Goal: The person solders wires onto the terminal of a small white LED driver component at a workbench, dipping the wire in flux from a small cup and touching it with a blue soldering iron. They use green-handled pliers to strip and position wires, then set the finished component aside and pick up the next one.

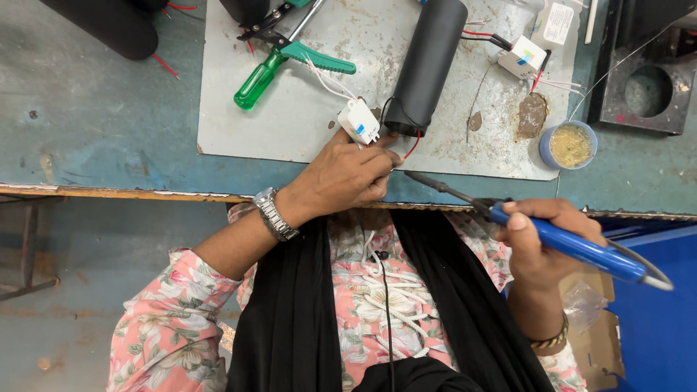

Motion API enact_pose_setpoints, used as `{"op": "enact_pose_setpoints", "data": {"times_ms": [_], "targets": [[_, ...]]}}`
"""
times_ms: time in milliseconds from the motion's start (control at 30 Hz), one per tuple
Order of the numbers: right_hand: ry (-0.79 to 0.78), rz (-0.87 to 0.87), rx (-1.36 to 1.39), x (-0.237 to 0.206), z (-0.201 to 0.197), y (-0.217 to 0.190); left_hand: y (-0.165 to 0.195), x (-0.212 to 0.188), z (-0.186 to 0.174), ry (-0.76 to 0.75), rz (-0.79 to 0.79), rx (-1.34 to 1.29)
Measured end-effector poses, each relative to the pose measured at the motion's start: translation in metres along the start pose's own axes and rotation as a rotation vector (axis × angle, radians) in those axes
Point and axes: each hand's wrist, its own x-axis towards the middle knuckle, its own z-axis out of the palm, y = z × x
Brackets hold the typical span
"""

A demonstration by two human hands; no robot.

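My left hand (pixel 347 176) rests at the near edge of a grey work plate (pixel 239 123), fingers pinched on thin wires beside a small white module (pixel 359 120). A black cylinder (pixel 426 64) lies just past it, with red and black wires at its near end. My right hand (pixel 539 243) grips a blue-handled soldering iron (pixel 573 248). Its dark tip (pixel 415 176) points left toward my left fingers and stops a little short of them.
Green-handled pliers (pixel 284 58) lie on the plate's far left. A second white module (pixel 523 56) with wires sits at the far right. A small blue tub of yellowish paste (pixel 570 144) stands by the plate's right corner. A dark metal block with a round hole (pixel 646 91) lies beyond.
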Motion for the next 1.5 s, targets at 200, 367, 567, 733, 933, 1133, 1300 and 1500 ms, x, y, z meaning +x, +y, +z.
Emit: {"op": "enact_pose_setpoints", "data": {"times_ms": [200, 367, 567, 733, 933, 1133, 1300, 1500], "targets": [[-0.052, 0.009, 0.013, 0.0025, 0.0098, 0.0033, 0.0010, 0.0013, 0.0001, -0.008, -0.019, -0.012], [-0.049, 0.041, 0.004, 0.0025, 0.0101, 0.0060, 0.0011, 0.0013, 0.0003, 0.027, 0.004, 0.005], [-0.068, 0.052, 0.012, 0.0041, 0.0108, 0.0080, 0.0010, 0.0015, 0.0006, 0.013, -0.006, -0.003], [-0.066, 0.075, 0.022, 0.0045, 0.0104, 0.0070, 0.0009, 0.0019, 0.0003, 0.019, 0.004, 0.002], [-0.068, 0.064, 0.021, 0.0045, 0.0111, 0.0074, 0.0018, 0.0018, -0.0005, -0.014, -0.019, -0.010], [-0.072, 0.059, 0.028, 0.0053, 0.0114, 0.0068, 0.0021, 0.0022, -0.0007, 0.012, 0.000, 0.013], [-0.063, 0.028, -0.009, 0.0048, 0.0114, 0.0054, 0.0020, 0.0021, -0.0008, 0.003, -0.005, 0.007], [-0.009, 0.021, 0.048, 0.0051, 0.0083, 0.0039, 0.0024, 0.0024, -0.0016, -0.003, -0.010, 0.000]]}}
